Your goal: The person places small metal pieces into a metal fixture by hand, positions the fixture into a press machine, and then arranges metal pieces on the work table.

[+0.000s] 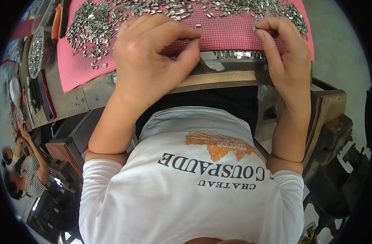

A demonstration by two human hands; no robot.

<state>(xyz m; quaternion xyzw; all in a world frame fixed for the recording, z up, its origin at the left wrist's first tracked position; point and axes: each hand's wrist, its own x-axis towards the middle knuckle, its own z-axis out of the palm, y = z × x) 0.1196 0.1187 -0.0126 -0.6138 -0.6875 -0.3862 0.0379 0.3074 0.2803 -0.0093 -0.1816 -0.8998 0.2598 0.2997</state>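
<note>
Over the near edge of a pink mesh mat [228, 34], my left hand [149, 61] is closed, thumb and forefinger tips together. What it may hold between them is hidden. My right hand [285, 53] pinches a small silvery metal piece [254, 29] between thumb and forefinger. Many small shiny metal links [92, 28] lie scattered across the mat, thickest at the far left and far side. One single link [198, 25] lies apart, just beyond my left fingers. A silvery linked metal band [240, 54] runs along the mat's near edge between my hands, next to a greyish strip of tape [212, 62].
Left of the mat are orange-handled pliers [56, 24] and an oval clear tray [36, 53] of small metal pieces. The wooden bench edge [218, 79] runs before me. Dark machinery [336, 162] stands at right. People [35, 175] sit at the far left.
</note>
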